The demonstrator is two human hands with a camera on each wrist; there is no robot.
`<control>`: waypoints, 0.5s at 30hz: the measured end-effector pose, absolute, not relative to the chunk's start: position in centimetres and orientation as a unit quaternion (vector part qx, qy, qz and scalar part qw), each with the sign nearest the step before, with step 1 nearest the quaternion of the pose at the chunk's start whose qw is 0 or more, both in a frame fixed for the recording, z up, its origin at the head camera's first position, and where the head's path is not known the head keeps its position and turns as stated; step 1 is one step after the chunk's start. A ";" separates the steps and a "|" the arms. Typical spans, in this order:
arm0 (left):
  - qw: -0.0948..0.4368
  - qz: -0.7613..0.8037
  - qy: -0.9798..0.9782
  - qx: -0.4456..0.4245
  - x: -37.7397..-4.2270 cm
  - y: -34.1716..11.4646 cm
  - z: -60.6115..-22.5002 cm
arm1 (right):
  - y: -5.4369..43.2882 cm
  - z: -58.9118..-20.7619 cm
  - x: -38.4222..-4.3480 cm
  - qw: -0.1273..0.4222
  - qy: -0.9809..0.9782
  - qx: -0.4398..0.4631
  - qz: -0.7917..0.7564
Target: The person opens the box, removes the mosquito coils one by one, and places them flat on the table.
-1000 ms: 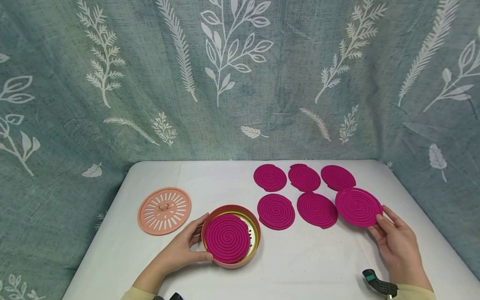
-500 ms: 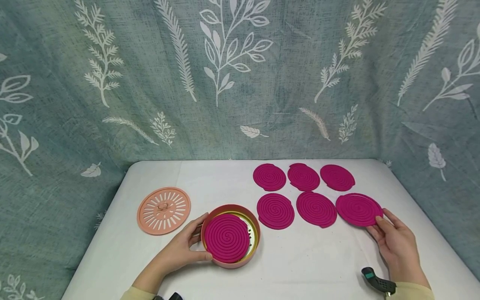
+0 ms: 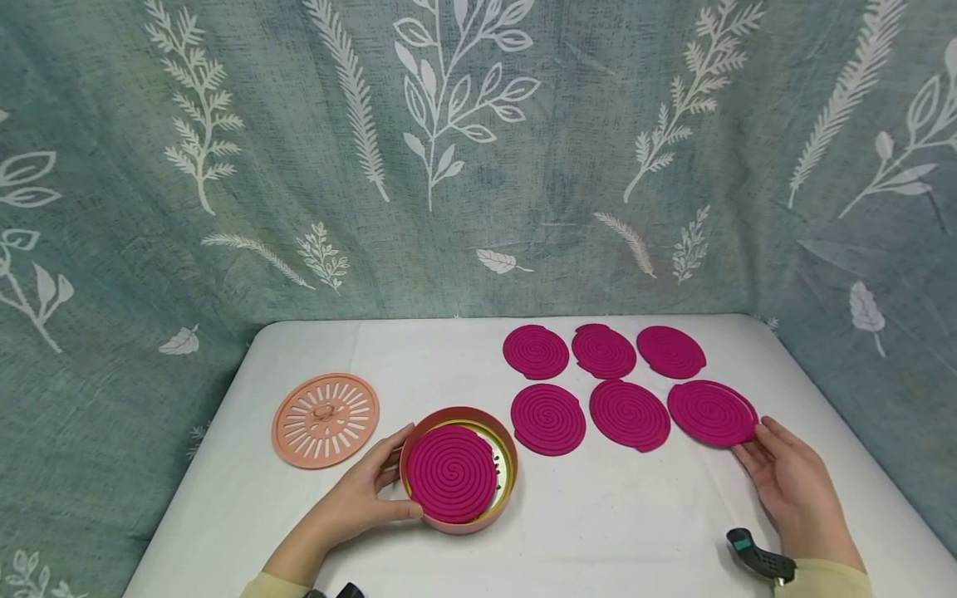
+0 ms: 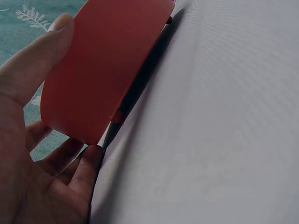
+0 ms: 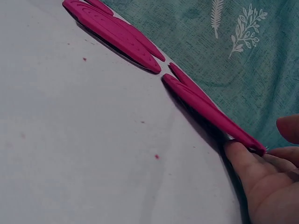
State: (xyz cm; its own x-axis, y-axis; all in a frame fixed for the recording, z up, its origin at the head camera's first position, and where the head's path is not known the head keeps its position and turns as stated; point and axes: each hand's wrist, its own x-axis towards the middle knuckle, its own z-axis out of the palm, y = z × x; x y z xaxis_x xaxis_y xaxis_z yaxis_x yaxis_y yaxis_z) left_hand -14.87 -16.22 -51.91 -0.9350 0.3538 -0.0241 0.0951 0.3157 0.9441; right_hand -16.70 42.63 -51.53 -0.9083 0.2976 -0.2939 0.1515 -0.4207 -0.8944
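My left hand [image 3: 357, 500] grips the near left side of a round pink tin [image 3: 512, 465], thumb at the front and fingers behind. A magenta mosquito coil [image 3: 452, 475] lies in the tin, leaving part of its gold-coloured inside showing at the right. In the left wrist view, the tin's red outer wall [image 4: 103, 65] stands between thumb and fingers. My right hand [image 3: 800, 490] is at the right edge of another mosquito coil [image 3: 710, 413]. The right wrist view shows fingertips under that coil's edge [image 5: 210, 112], with the thumb [image 5: 287, 128] lifted away from it.
Several more magenta coils, such as the front left one [image 3: 549, 419], lie in two rows at the back right of the white table [image 3: 598, 523]. A slotted pink lid [image 3: 299, 446] lies left of the tin. A patterned green cloth [image 3: 463, 232] hangs behind.
The coil at my right hand has come down from a tilted, raised position to lie in line with the front row. My right thumb has come off it. The left hand keeps its grip.
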 end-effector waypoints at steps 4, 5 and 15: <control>0.113 0.565 0.806 0.138 -14.9 -16.2 -51.9 | 43.0 -51.3 -16.4 0.046 -0.533 -0.202 0.821; 0.112 0.564 0.806 0.138 -14.8 -16.2 -51.9 | 43.1 -51.2 -16.3 0.047 -0.530 -0.199 0.823; 0.112 0.560 0.810 0.137 -14.9 -16.2 -52.1 | 43.2 -50.6 -15.7 0.035 -0.525 -0.202 0.826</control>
State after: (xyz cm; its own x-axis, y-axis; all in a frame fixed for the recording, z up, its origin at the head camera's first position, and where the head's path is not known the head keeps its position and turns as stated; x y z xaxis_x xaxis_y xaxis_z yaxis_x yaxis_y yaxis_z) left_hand -14.95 -16.18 -52.10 -0.9378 0.3460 -0.0278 0.0963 0.3363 0.9368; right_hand -15.67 43.17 -50.61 -0.9163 0.2695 -0.2964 0.1543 -0.4455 -0.8819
